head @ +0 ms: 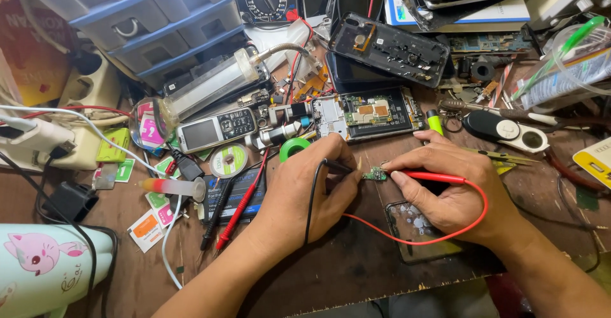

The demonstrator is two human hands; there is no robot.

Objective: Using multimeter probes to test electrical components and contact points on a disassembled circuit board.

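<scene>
A: Head view, looking down on a crowded repair bench (356, 261). What does each hand hold?

B: Left hand (318, 187): closed in a pen grip on the black probe (336, 165), its black lead running back over the wrist. Right hand (445, 187): closed likewise on the red probe (429, 176), its red lead (439, 235) looping under the palm.

A: And the part under test?

B: Small green circuit board (375, 174), lying on the bench between the two hands, both probe tips meeting on it. An opened phone (369, 113) lies just beyond; a roll of green tape (294, 147) sits beside the left thumb.

A: What could go wrong from here?

B: Judged from the pose: the board appears loose, steadied only by fingertips, so uneven pressure could make it skid or flip. The tips stand very close together; a slip might bridge neighbouring contacts or touch tip to tip, spoiling the reading. The red lead's loop, if snagged by the right wrist, could drag that probe off its point.
</scene>
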